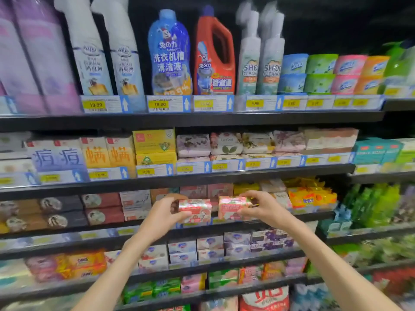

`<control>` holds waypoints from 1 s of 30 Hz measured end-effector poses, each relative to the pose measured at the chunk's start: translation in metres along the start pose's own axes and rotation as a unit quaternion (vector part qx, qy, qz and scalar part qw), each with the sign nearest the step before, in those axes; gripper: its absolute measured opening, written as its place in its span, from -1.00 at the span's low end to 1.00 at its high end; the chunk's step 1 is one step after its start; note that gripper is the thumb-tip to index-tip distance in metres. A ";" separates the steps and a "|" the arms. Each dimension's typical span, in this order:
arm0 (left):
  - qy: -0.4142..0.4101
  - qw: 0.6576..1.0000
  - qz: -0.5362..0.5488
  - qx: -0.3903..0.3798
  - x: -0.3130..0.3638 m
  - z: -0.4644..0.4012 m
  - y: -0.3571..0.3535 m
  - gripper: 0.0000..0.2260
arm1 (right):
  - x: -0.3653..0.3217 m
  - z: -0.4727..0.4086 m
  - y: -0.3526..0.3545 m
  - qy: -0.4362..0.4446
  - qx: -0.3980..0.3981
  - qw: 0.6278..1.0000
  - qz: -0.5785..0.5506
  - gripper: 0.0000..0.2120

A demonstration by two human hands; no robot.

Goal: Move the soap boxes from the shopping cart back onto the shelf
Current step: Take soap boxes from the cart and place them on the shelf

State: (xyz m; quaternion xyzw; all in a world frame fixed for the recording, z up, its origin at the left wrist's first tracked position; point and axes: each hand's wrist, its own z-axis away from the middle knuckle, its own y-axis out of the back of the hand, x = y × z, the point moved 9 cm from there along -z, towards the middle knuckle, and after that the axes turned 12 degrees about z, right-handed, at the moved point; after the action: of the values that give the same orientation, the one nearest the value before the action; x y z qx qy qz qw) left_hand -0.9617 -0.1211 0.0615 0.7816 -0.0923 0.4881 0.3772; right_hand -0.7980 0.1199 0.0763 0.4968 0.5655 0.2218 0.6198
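Head view: hands (165, 212) (261, 206) grip 2 pink soap boxes (195, 209) (234, 206), labels unreadable.

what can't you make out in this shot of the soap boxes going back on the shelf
- Shopping cart: outside the head view, so how many boxes remain is unknown.
- Print on the left soap box and right soap box: motion-blurred, and partly covered by the left hand and right hand.
- Shelf slot behind the boxes: hidden by them.
- Price tags: mostly too blurred to read.
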 end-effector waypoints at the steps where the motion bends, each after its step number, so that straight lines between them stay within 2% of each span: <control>1: 0.007 1.000 -0.005 -0.001 -0.003 -0.005 -0.001 -0.59 | 0.001 -0.006 -0.002 0.002 -0.001 1.000 0.003 -0.39; 5: 0.035 0.999 -0.017 0.011 -0.025 -0.022 -0.002 -0.57 | 0.005 -0.030 -0.004 0.008 -0.009 1.000 0.005 -0.36; 10: 0.073 0.997 -0.028 0.014 -0.055 -0.037 -0.014 -0.50 | 0.012 -0.047 -0.009 -0.012 -0.013 0.999 -0.028 -0.50; 14: 0.101 0.993 -0.055 0.009 -0.064 -0.042 -0.029 -0.47 | 0.021 -0.058 -0.022 -0.014 -0.026 0.999 -0.044 -0.37; 18: 0.126 0.988 -0.089 0.015 -0.067 -0.040 -0.036 -0.48 | 0.017 -0.066 -0.031 -0.014 -0.039 0.997 -0.059 -0.40; 26: 0.120 0.980 -0.154 0.046 -0.058 -0.036 -0.034 -0.55 | 0.024 -0.077 -0.042 -0.050 -0.044 0.995 -0.075 -0.39; 30: 0.097 0.980 -0.165 0.060 -0.053 -0.036 -0.034 -0.61 | 0.021 -0.073 -0.045 -0.037 -0.049 0.996 -0.069 -0.42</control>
State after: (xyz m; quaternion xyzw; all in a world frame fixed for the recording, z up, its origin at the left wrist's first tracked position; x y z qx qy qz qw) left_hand -0.9964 -0.0848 0.0089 0.7560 0.1044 0.4974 0.4125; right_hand -0.8732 0.1456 0.0374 0.4329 0.5640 0.1876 0.6777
